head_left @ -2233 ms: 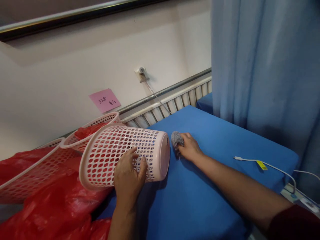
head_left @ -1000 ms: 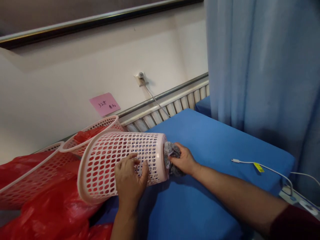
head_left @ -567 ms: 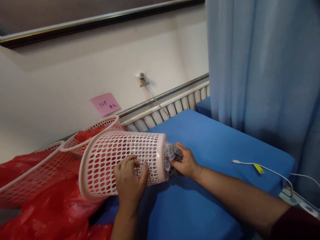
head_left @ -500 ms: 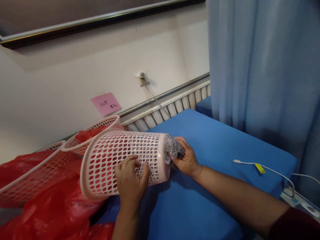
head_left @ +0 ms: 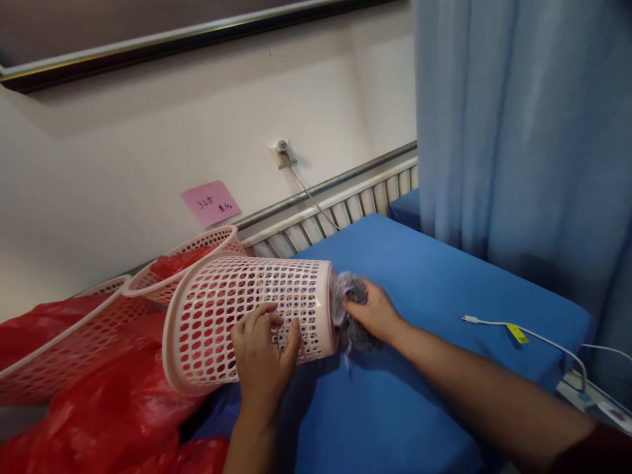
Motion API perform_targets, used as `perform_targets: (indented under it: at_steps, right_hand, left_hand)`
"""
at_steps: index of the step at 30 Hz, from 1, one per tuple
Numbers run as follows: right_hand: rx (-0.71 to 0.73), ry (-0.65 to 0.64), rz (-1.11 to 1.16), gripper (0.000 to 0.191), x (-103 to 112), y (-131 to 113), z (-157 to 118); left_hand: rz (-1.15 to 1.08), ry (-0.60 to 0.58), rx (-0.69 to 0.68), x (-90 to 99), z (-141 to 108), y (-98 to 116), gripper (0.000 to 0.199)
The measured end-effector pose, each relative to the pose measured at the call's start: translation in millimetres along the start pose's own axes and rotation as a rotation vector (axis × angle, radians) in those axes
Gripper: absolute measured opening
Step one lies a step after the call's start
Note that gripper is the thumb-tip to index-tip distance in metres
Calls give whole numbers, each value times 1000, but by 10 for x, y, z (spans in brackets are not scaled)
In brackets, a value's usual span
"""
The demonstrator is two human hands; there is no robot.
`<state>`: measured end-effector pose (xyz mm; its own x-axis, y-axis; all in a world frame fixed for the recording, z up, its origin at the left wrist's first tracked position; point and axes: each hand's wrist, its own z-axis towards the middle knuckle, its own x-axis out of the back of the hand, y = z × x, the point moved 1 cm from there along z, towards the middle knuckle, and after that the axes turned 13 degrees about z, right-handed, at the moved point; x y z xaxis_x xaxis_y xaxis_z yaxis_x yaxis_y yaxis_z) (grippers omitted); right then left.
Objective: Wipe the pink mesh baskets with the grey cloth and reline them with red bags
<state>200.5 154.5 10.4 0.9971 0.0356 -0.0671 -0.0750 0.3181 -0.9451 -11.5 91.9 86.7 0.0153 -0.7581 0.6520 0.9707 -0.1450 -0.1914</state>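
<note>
A pale pink perforated plastic wastebasket (head_left: 296,283) lies on its side, its wide mouth facing left and its base facing right. My left hand (head_left: 264,352) holds it from the near side, fingers curled against the lattice and thumb apart. My right hand (head_left: 378,313) is closed on a bunched grey cloth (head_left: 358,296) at the base end. The cloth touches the base or is very close to it, and a loose strand hangs below. The base's flat face is turned away from view.
Two more pink baskets (head_left: 106,306) and red plastic bags (head_left: 108,395) lie at left. Beneath the wastebasket is a blue-covered bed (head_left: 419,276). A white cable (head_left: 538,332) with a yellow tag crosses its right side. A blue curtain (head_left: 518,131) hangs at right, a radiator (head_left: 355,209) behind.
My right hand and the grey cloth have shifted slightly right and down around the base, and more of the cloth shows. My left hand and the wastebasket have barely moved.
</note>
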Motion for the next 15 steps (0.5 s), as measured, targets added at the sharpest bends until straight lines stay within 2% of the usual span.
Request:
perform_targets:
  at_steps: [2, 3, 4, 7, 9, 11, 13, 15]
  right_hand:
    - [189, 232, 39, 36, 48, -157, 170]
    - [306, 280, 25, 39, 57, -236, 243]
    - [423, 256, -17, 42, 55, -310, 289]
    - [743, -28, -226, 46, 14, -451, 169]
    - [944, -224, -392, 37, -11, -452, -119]
    - [1053, -427, -535, 24, -24, -378, -460]
    - [986, -643, -624, 18, -25, -253, -731]
    - [776, -781, -642, 14, -9, -114, -855]
  left_hand:
    - [-9, -4, -8, 2, -4, 18, 17]
    - [-12, -5, -12, 1, -5, 24, 17]
    - [-14, -4, -15, 1, -7, 27, 17]
    - [-10, -6, -8, 6, -16, 20, 16]
    - [-26, -28, -10, 13, -24, 14, 13]
    - [-47, -48, -5, 22, -29, 19, 12]
    - [-46, -45, 8, 30, -26, 37, 15]
    - [-24, -25, 12, 34, -22, 59, 18]
